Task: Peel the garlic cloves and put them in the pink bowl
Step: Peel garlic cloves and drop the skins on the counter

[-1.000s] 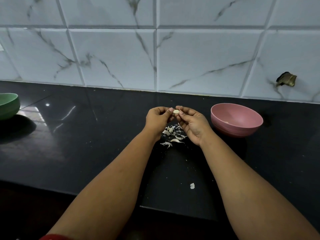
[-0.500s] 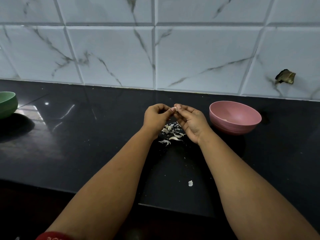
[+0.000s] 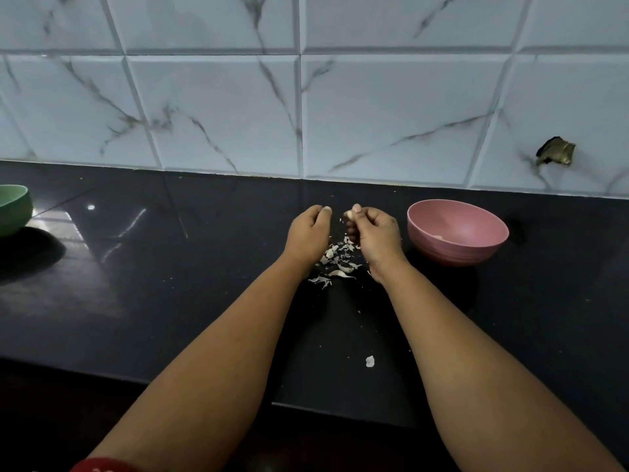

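Note:
My right hand [image 3: 374,233] pinches a pale garlic clove [image 3: 350,215] between thumb and fingertips, just above the black counter. My left hand [image 3: 308,233] hovers a short gap to its left, fingers curled, thumb tip against the forefinger, with nothing visible in it. A tiny flake of skin [image 3: 341,220] hangs in the gap between them. Below the hands lies a pile of garlic peels [image 3: 337,258]. The pink bowl [image 3: 456,250] stands right of my right hand, with a pale piece [image 3: 439,237] inside it.
A green bowl [image 3: 13,209] sits at the counter's far left edge of view. A loose white scrap [image 3: 370,361] lies nearer the counter's front edge. The marble-tiled wall closes off the back, with a dark brass fitting [image 3: 556,153] at the right.
My hands, which were together on the clove, have pulled apart. The clove stays in my right hand and a skin flake has come off between them.

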`<state>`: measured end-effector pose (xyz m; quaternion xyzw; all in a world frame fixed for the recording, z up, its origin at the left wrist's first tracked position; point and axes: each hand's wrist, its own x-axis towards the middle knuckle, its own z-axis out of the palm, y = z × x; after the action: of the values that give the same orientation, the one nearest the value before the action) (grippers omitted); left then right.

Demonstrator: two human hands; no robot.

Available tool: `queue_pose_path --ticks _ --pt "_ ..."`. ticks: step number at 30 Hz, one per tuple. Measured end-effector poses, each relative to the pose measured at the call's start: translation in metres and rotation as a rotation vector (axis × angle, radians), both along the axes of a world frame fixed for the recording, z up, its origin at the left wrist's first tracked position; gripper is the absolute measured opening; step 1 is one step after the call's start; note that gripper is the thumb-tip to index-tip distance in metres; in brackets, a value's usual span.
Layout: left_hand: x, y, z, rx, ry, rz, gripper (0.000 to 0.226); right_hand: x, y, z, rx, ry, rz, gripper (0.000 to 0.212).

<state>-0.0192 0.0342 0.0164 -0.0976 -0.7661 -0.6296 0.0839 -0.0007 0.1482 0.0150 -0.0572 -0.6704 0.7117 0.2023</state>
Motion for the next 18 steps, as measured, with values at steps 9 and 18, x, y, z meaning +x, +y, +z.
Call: queue_pose_path --ticks 9,18 --pt "0.001 -0.001 -0.002 -0.126 0.072 -0.014 0.048 0.004 0.009 0.004 0.554 -0.025 -0.202 0.049" --pt "0.020 0.015 -0.004 -0.114 0.132 0.011 0.017 0.017 0.024 0.016 0.638 0.124 -0.274 0.025"
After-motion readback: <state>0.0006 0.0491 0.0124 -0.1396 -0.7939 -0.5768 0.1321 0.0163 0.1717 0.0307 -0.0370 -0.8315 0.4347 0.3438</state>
